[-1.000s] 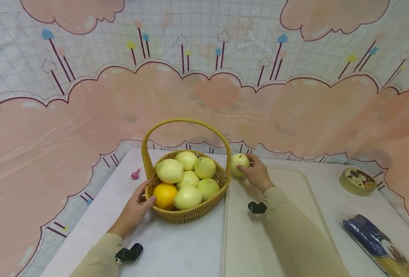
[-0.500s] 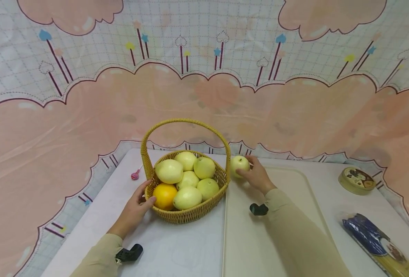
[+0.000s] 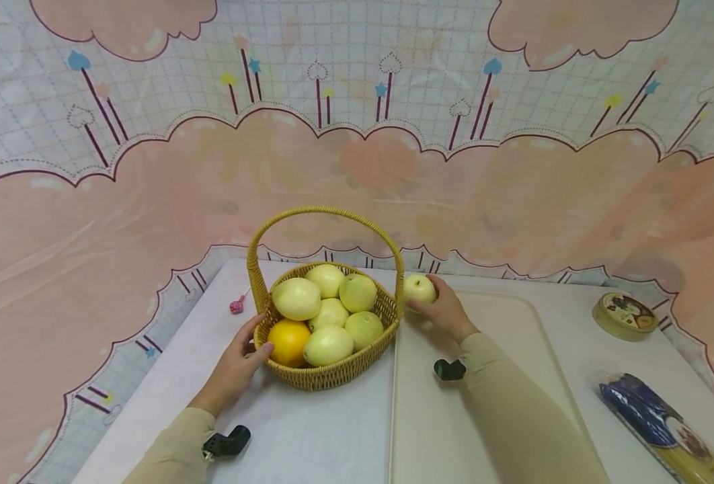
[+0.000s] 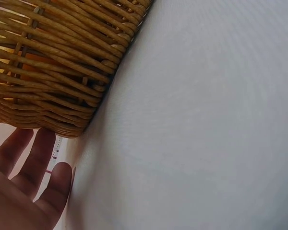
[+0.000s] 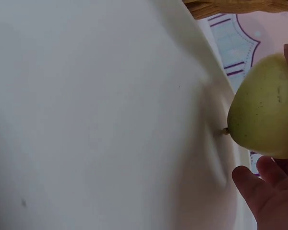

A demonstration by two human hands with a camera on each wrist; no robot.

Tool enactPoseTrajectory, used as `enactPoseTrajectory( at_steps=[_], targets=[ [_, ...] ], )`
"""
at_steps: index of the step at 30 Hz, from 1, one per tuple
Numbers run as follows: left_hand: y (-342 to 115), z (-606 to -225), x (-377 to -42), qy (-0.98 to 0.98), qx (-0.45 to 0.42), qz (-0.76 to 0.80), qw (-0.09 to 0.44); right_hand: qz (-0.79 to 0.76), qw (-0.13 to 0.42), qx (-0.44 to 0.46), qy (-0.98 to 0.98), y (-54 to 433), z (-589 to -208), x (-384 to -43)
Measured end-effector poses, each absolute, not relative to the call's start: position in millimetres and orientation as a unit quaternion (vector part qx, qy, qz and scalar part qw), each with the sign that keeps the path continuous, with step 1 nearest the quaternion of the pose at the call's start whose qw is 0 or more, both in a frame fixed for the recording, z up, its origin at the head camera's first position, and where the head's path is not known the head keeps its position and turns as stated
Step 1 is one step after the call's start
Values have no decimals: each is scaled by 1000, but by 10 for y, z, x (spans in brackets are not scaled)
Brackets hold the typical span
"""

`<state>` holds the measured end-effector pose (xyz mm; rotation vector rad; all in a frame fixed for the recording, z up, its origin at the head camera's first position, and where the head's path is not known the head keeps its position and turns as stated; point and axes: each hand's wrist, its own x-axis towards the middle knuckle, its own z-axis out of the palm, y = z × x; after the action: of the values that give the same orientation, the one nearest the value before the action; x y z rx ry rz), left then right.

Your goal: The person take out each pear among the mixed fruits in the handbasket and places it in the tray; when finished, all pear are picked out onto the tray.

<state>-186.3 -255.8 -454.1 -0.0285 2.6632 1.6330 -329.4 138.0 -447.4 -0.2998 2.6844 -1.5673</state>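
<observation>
A wicker basket [image 3: 327,382] with a tall arched handle holds several pale green pears [image 3: 328,345] and one orange [image 3: 288,343]. My left hand [image 3: 236,366] grips the basket's left side, thumb over the rim beside the orange. In the left wrist view, fingertips touch the woven outer wall, with the lowest finger apart from it. My right hand [image 3: 448,310] holds another pale green pear [image 3: 419,289] just right of the handle, above the far end of the tray. The right wrist view shows this pear's short stem and speckled skin; part of the grip lies out of frame.
A cream tray [image 3: 435,417] lies right of the basket, beneath the right forearm. Farther right are a round tin [image 3: 624,316] and a blue and yellow packet [image 3: 665,423]. A pink lollipop [image 3: 236,306] lies left of the basket. A patterned curtain [image 3: 357,181] backs the table.
The pear in my right hand has tipped slightly, its stem end turning toward me, and the fingers have shifted a little. My left hand and the basket stay put.
</observation>
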Motion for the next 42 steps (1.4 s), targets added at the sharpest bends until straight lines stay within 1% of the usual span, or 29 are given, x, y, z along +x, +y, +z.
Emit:
enactPoseTrajectory(
  at_steps=[8,18,26,38,42],
  targets=[
    [-2548,-4547,-1862,847,-13,531,12,-516,4,-81,853,1398,-4509,-3256],
    [-2564,-4539,-1856,846,-14,533,10,-492,-21,-84,866,1429,-4469,-3245],
    [-2554,-4542,-1850,847,-17,532,12,-506,-31,-56,860,1484,-4438,-3220],
    [-2544,-4531,-1831,849,-17,528,8,-489,-65,-85,866,1566,-4381,-3238],
    [-2544,-4539,-1836,846,-17,533,10,-496,-60,-87,862,1586,-4381,-3248]
  ],
)
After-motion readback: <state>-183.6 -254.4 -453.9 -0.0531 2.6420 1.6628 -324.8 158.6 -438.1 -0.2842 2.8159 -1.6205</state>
